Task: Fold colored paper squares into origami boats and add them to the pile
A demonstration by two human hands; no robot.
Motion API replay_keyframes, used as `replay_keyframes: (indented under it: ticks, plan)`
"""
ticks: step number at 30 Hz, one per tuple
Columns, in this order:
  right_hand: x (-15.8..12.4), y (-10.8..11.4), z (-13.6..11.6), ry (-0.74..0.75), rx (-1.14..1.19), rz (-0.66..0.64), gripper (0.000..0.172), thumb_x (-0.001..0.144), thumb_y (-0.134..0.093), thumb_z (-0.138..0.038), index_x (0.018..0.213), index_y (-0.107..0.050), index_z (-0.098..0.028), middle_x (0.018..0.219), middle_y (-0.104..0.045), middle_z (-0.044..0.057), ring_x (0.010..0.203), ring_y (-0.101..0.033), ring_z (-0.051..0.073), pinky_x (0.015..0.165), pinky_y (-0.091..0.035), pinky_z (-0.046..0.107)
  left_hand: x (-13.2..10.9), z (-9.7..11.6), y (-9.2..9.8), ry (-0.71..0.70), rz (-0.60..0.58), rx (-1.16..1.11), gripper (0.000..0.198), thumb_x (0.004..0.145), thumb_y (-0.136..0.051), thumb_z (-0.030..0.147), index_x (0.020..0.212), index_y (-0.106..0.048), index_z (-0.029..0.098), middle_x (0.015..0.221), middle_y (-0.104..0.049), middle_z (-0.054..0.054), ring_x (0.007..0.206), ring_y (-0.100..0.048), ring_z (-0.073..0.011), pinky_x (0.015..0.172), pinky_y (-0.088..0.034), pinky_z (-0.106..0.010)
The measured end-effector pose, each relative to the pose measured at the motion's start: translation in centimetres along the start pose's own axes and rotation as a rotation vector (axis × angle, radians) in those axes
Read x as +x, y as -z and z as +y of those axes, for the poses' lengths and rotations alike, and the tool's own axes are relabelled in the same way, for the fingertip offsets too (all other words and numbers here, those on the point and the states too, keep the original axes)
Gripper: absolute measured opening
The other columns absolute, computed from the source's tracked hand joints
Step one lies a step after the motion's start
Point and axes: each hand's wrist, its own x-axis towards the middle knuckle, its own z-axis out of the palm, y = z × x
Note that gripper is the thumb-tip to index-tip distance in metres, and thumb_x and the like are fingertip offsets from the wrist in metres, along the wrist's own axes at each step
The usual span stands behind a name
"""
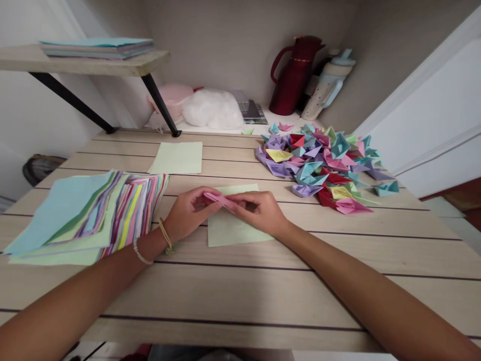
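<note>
A small pink folded paper (218, 199) is pinched between both hands, its shape partly covered by the fingers. My left hand (190, 213), with bracelets at the wrist, is closed on its left part. On the other side, my right hand (261, 211) grips it with thumb and fingers. Beneath the hands a pale green paper square (236, 233) lies flat on the table. Many folded paper boats (308, 173) in purple, blue, red, pink, green and yellow are heaped to the right.
Left of the hands lies a fanned stack of coloured paper (78, 200). Behind it are pale green sheets (176, 158). A raised shelf (112, 67) bears more paper. At the back stand a red jug (295, 77), a tumbler (326, 85) and a bag of white stuffing (212, 109).
</note>
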Motion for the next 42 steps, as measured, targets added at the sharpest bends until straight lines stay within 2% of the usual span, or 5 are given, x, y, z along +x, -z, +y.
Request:
replay_keyframes:
  ticks: [17,23,27,37,42]
  plan:
    - [-0.4,-1.0,-0.5,0.056,-0.206,0.133,0.040,0.080,-0.048,-0.012,0.117,-0.058,-0.019,0.063,-0.061,-0.003,0.052,-0.052,0.011,0.055,-0.042,0.022,-0.8,0.7,-0.7,-0.433,-0.110,0.556,0.043,0.084,-0.048,0.011,0.126,-0.051,0.018,0.093,-0.058,-0.006,0.083,-0.056,-0.0161,0.076,-0.049,-0.031]
    - [0.2,-0.7,0.0,-0.019,0.395,0.136,0.021,0.085,-0.053,-0.021,0.103,-0.064,-0.020,0.061,-0.061,-0.003,0.056,-0.058,0.010,0.053,-0.045,0.020,-0.6,0.1,-0.8,-0.307,0.098,0.305,0.029,0.088,-0.054,0.022,0.117,-0.052,0.020,0.095,-0.062,-0.005,0.084,-0.060,-0.0142,0.077,-0.051,-0.029]
    - [0.5,-0.6,0.4,-0.083,0.675,0.067,0.017,0.078,-0.067,-0.031,0.091,-0.068,-0.020,0.082,-0.072,0.004,0.072,-0.068,0.015,0.067,-0.055,0.028,-0.2,-0.1,-0.2,-0.166,-0.007,0.113,0.023,0.088,-0.055,0.028,0.108,-0.062,0.020,0.104,-0.068,-0.006,0.089,-0.064,-0.0151,0.081,-0.052,-0.029]
    - [0.8,-0.1,-0.1,-0.145,0.578,0.086,0.024,0.070,-0.074,-0.041,0.072,-0.071,-0.017,0.073,-0.072,0.003,0.069,-0.066,0.015,0.066,-0.055,0.029,0.1,0.4,-0.1,-0.097,0.027,-0.097,0.013,0.076,-0.068,0.031,0.078,-0.070,0.018,0.082,-0.071,-0.004,0.078,-0.065,-0.0153,0.073,-0.054,-0.028]
    - [0.8,-0.4,-0.1,-0.122,0.597,0.058,0.031,0.078,-0.067,-0.037,0.103,-0.063,-0.020,0.072,-0.069,0.000,0.064,-0.064,0.012,0.060,-0.052,0.024,-0.1,0.1,-0.1,-0.064,0.054,-0.098,0.021,0.076,-0.069,0.030,0.093,-0.065,0.019,0.073,-0.067,0.000,0.070,-0.063,-0.0123,0.064,-0.051,-0.023]
